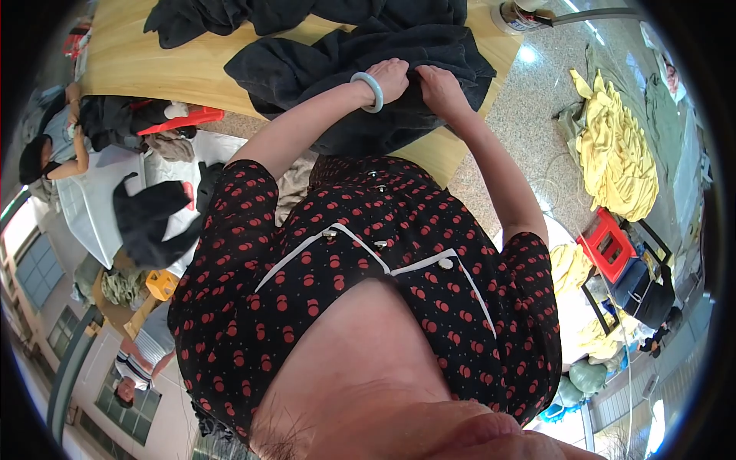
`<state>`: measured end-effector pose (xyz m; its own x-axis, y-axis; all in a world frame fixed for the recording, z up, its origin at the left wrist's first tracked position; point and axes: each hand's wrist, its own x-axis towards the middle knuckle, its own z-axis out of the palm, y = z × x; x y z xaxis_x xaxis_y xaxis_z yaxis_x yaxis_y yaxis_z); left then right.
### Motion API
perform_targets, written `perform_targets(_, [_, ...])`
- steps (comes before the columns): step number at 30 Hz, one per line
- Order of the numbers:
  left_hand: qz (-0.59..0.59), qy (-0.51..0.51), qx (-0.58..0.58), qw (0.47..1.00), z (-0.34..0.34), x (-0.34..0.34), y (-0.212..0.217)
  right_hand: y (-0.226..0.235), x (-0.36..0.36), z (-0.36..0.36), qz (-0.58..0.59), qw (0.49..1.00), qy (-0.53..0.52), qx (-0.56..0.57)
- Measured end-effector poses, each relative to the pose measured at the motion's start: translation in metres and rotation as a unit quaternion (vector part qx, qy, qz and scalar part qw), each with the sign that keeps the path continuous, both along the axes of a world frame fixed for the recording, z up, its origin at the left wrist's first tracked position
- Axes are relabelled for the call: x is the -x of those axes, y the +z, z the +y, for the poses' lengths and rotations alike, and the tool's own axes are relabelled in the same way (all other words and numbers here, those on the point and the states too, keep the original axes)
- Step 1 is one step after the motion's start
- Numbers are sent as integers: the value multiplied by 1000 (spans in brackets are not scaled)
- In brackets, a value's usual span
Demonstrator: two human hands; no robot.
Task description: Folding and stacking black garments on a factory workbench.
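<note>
A black cloth garment point(295, 69) lies bunched on the wooden table point(123, 57) in front of me, its lower part hanging over the near edge. My left hand point(389, 79), with a pale bangle on its wrist, has its fingers closed on the upper middle of the cloth. Just to its right, my right hand point(442, 88) pinches the same garment between thumb and fingers. A small gap separates the two hands. The fingertips are partly hidden by the hands and the folds.
More dark garments point(268, 14) lie along the table's far side. A round container point(521, 17) stands at its far right corner. Yellow fabric point(617, 146) is heaped on the right, near a red stool point(608, 244). Another person point(61, 146) is at the left, beside a white bin point(92, 203).
</note>
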<state>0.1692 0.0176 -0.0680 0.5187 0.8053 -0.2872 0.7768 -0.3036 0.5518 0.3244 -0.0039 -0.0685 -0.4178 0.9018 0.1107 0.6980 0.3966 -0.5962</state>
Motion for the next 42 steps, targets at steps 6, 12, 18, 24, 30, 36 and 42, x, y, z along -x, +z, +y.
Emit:
perform_targets(6, [-87, -40, -10, 995, 4, 4, 7, 17, -11, -1, 68, 995, -6, 77])
perform_targets(12, [-195, -112, 128, 966, 28, 6, 34, 56, -24, 1, 169, 955, -41, 239])
perform_targets(18, [-82, -60, 150, 983, 52, 43, 15, 51, -45, 32, 36, 984, -19, 176])
perform_targets(24, [-60, 12, 208, 976, 48, 90, -10, 18, -16, 33, -38, 998, 48, 22])
perform_targets(30, [-77, 69, 218, 970, 46, 90, -9, 34, 23, 22, -33, 991, 99, -80])
perform_targets(36, [-62, 66, 213, 973, 45, 87, -15, 18, 58, 17, -73, 991, 106, -44])
perform_targets(42, [-24, 19, 211, 977, 38, 83, -7, 22, 59, 5, -148, 976, 160, -13])
